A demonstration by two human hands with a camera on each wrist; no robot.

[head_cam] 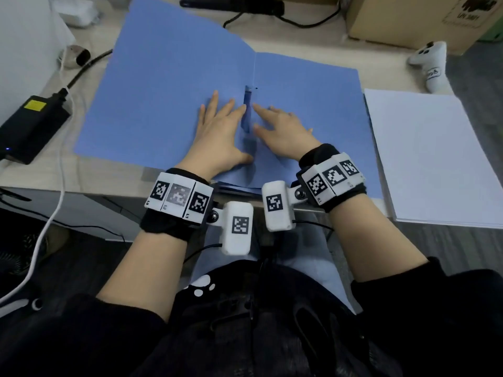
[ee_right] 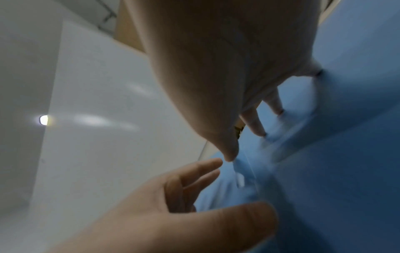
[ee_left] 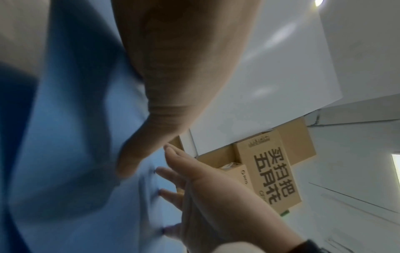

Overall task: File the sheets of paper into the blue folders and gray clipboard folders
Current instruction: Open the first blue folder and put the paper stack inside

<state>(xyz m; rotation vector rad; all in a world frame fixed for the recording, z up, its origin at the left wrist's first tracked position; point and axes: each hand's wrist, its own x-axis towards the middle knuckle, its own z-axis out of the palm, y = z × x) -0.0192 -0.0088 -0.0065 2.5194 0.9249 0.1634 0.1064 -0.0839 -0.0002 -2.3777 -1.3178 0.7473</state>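
Blue folder (head_cam: 168, 85) is lying open and still without paper on the desk, both flat, spread hands, left hand (head_cam: 220, 134) and right hand (head_cam: 283, 131), pressing beside its spine clip (head_cam: 247, 110), while the white sheets (head_cam: 424, 159) are waiting unfiled just right.

desk (head_cam: 122, 174) (pale wood), blue folder (head_cam: 152, 104); paper stack (head_cam: 430, 159)

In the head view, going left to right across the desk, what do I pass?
Black power adapter → left flap of the open blue folder → left hand → the folder's centre clip → right hand → stack of white paper.
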